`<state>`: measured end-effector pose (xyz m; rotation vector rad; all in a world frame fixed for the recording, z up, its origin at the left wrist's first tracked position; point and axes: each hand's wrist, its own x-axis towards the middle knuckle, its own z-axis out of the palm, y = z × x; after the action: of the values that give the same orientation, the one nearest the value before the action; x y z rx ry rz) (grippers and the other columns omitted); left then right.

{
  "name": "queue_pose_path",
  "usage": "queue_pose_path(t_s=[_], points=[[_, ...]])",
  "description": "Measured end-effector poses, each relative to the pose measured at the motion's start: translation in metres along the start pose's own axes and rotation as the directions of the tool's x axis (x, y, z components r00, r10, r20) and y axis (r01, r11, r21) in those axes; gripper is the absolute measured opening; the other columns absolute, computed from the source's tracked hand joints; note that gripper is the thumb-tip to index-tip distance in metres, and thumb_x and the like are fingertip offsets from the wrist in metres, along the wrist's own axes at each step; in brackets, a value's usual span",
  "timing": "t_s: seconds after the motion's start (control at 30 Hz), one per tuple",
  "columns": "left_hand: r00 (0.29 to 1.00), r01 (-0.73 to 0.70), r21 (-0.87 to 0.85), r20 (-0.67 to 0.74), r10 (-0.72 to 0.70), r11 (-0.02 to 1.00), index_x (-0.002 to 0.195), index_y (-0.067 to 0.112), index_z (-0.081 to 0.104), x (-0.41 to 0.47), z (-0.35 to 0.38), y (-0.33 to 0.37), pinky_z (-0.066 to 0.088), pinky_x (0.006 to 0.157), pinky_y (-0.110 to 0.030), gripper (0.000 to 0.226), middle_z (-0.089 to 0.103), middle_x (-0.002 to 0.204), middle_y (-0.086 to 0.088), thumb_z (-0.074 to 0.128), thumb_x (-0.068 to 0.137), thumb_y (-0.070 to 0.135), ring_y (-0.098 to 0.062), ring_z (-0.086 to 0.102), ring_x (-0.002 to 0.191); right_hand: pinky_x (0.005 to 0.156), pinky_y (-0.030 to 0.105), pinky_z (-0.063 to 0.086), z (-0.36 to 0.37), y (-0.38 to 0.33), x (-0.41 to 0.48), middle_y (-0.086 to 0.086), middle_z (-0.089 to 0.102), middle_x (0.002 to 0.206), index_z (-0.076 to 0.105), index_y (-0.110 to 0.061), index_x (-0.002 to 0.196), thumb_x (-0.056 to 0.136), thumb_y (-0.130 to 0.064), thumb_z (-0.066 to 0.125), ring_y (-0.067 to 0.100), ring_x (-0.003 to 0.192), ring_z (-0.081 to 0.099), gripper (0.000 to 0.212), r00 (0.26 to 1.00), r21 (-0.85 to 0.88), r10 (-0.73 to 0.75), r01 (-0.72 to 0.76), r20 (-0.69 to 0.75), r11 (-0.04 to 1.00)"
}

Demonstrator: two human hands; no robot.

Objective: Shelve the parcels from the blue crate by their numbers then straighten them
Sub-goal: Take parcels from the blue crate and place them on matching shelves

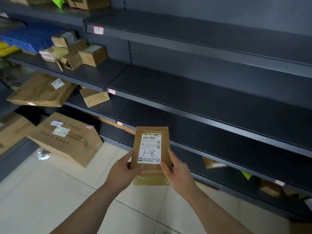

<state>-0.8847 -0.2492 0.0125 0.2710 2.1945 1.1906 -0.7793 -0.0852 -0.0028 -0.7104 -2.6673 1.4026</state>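
Observation:
A small brown cardboard parcel (150, 173) is held upright in front of the dark shelving, its white label hand-marked "1-8" facing me. My left hand (124, 171) grips its left edge and my right hand (175, 173) grips its right edge, thumbs on the front face. The blue crate (27, 40) sits at the far left on the upper-middle shelf, with several small brown boxes (76, 54) piled beside it. The dark shelf boards (211, 92) to the right carry small pink tags (98, 29) on their front edges.
A flat brown parcel (42, 91) and a small box (93, 97) lie on the lower left shelf. A large carton (67, 137) stands on the tiled floor at left. Low right shelves hold a small box (212, 162) and a green bag (246, 174).

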Motion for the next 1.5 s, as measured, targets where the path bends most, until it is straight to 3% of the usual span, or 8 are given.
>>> queue_pose_path(t_s=[0.1, 0.37, 0.6, 0.8, 0.93, 1.13, 1.3, 1.5], points=[[0.999, 0.038, -0.021, -0.023, -0.038, 0.999, 0.126, 0.045, 0.050, 0.039, -0.014, -0.013, 0.039, 0.047, -0.011, 0.049, 0.074, 0.084, 0.009, 0.069, 0.084, 0.027, -0.007, 0.066, 0.069, 0.087, 0.013, 0.046, 0.018, 0.001, 0.043, -0.024, 0.053, 0.117, 0.022, -0.033, 0.147, 0.096, -0.036, 0.048, 0.002, 0.104, 0.060, 0.058, 0.998, -0.016, 0.009, -0.008, 0.056, 1.000], [0.996, 0.084, 0.008, 0.006, -0.084, 0.996, 0.144, 0.034, 0.039, 0.169, -0.068, -0.063, 0.045, 0.071, -0.019, 0.068, 0.071, 0.101, 0.007, 0.070, 0.083, 0.032, -0.009, 0.066, 0.091, 0.095, 0.032, 0.050, 0.103, 0.016, 0.161, -0.006, 0.061, 0.126, 0.021, -0.034, 0.148, 0.094, -0.043, 0.047, 0.012, 0.109, 0.060, 0.060, 0.997, 0.001, 0.070, -0.070, 0.036, 0.998], [0.988, -0.014, 0.032, 0.156, 0.009, 0.999, 0.121, 0.049, 0.047, 0.280, -0.122, -0.094, 0.044, 0.070, -0.011, 0.051, 0.071, 0.099, 0.015, 0.068, 0.085, 0.020, -0.002, 0.064, 0.091, 0.084, 0.005, 0.033, 0.173, 0.012, 0.255, -0.008, 0.055, 0.131, 0.020, -0.028, 0.149, 0.097, -0.034, 0.048, 0.012, 0.117, 0.055, 0.060, 0.987, 0.039, 0.151, -0.149, -0.048, 0.988], [0.956, -0.102, -0.010, 0.274, 0.101, 0.995, 0.126, 0.038, 0.056, 0.375, -0.136, -0.124, 0.052, 0.085, -0.019, 0.057, 0.070, 0.106, 0.017, 0.072, 0.081, 0.006, -0.001, 0.066, 0.095, 0.100, 0.031, 0.045, 0.222, 0.041, 0.329, -0.001, 0.054, 0.135, 0.018, -0.027, 0.150, 0.094, -0.040, 0.049, 0.016, 0.117, 0.056, 0.065, 0.971, 0.089, 0.204, -0.193, -0.129, 0.977], [0.960, -0.110, -0.039, 0.255, 0.116, 0.993, 0.133, 0.033, 0.052, 0.436, -0.126, -0.138, 0.050, 0.097, -0.034, 0.062, 0.071, 0.104, 0.012, 0.073, 0.081, 0.009, -0.006, 0.066, 0.098, 0.100, 0.029, 0.044, 0.235, 0.063, 0.377, -0.002, 0.053, 0.136, 0.020, -0.025, 0.149, 0.095, -0.038, 0.049, 0.017, 0.119, 0.054, 0.063, 0.959, 0.085, 0.195, -0.181, -0.204, 0.980], [0.944, -0.201, -0.018, 0.263, 0.199, 0.979, 0.136, 0.031, 0.049, 0.516, -0.107, -0.153, 0.045, 0.103, -0.039, 0.058, 0.067, 0.114, 0.016, 0.070, 0.084, 0.014, -0.007, 0.060, 0.110, 0.080, 0.017, 0.044, 0.242, 0.092, 0.439, -0.002, 0.059, 0.126, 0.022, -0.025, 0.149, 0.097, -0.033, 0.047, 0.016, 0.104, 0.061, 0.058, 0.958, 0.040, 0.130, -0.124, -0.257, 0.991], [0.944, -0.247, -0.044, 0.215, 0.251, 0.968, 0.141, 0.029, 0.043, 0.553, -0.098, -0.160, 0.045, 0.094, -0.023, 0.058, 0.064, 0.117, 0.016, 0.065, 0.089, 0.014, -0.002, 0.058, 0.107, 0.079, 0.021, 0.047, 0.250, 0.110, 0.479, 0.001, 0.061, 0.123, 0.023, -0.024, 0.148, 0.097, -0.035, 0.047, 0.015, 0.096, 0.062, 0.057, 0.954, 0.029, 0.104, -0.099, -0.282, 0.995], [0.954, -0.237, -0.092, 0.164, 0.250, 0.967, 0.147, 0.026, 0.033, 0.595, -0.094, -0.166, 0.042, 0.106, -0.036, 0.067, 0.061, 0.126, 0.011, 0.066, 0.089, 0.019, -0.008, 0.057, 0.115, 0.063, 0.025, 0.046, 0.254, 0.119, 0.514, 0.003, 0.065, 0.105, 0.025, -0.026, 0.147, 0.098, -0.037, 0.044, 0.014, 0.073, 0.062, 0.055, 0.938, 0.023, 0.082, -0.078, -0.336, 0.997]])
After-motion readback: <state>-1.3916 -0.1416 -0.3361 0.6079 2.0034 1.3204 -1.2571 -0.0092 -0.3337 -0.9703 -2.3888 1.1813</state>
